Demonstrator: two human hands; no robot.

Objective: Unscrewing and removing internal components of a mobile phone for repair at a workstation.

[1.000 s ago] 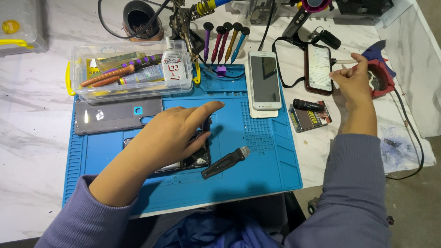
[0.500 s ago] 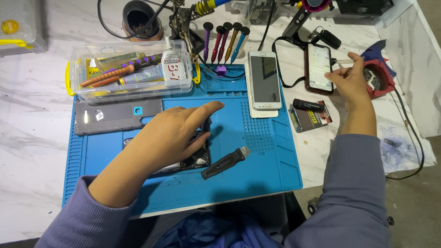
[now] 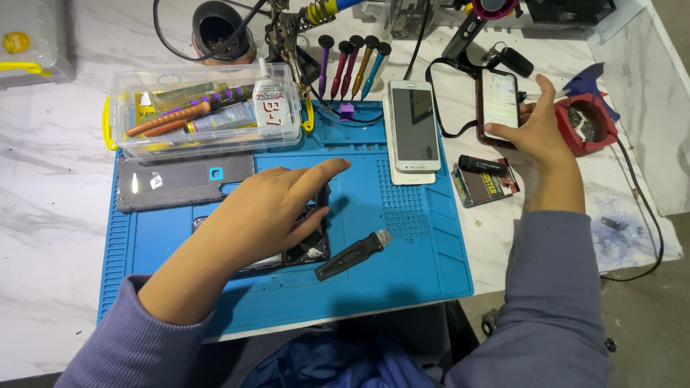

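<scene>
Head view: left hand [image 3: 266, 215] pins opened phone [image 3: 305, 251], mat edge [image 3: 460, 266] near.

The left hand [image 3: 277, 212] lay over most of the opened phone [image 3: 305, 251] on the blue mat [image 3: 402, 237], so its inner parts at the centre of the frame were largely hidden. At the upper left, a clear box with a yellow latch [image 3: 29, 43] was cut off by the edge, and along the top edge the soldering stand [image 3: 287, 29] and a dark device [image 3: 568, 8] were cropped. The lit screen of the dark phone [image 3: 499, 100] under the right hand [image 3: 535, 126] was too small to make out.
</scene>
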